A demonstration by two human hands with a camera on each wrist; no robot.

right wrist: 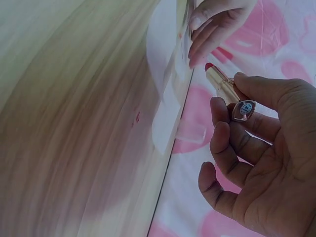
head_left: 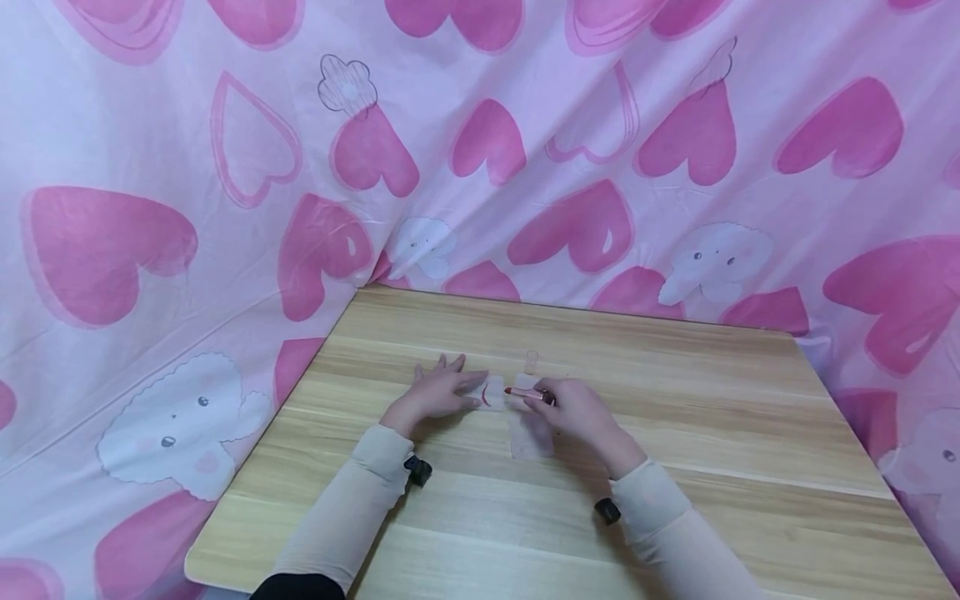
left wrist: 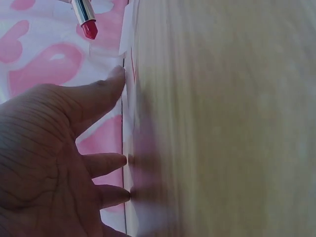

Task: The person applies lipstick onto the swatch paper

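My right hand (head_left: 583, 410) pinches an uncapped lipstick (head_left: 519, 392), its red tip pointing left. In the right wrist view the lipstick's gold case (right wrist: 223, 85) sits between thumb and fingers. The tip is raised above a white slip of paper (head_left: 494, 393) that bears a curved red stroke. My left hand (head_left: 437, 391) rests at the left side of that slip with fingers spread, thumb near the stroke. Another pale sheet (head_left: 531, 439) lies on the table, partly under my right hand. Behind it is a small clear piece (head_left: 532, 362), perhaps a cap.
The wooden table (head_left: 675, 433) has its far edge against a pink heart-patterned cloth (head_left: 480, 200), which also hangs along the left and right. Small black devices (head_left: 418, 470) are strapped at both wrists.
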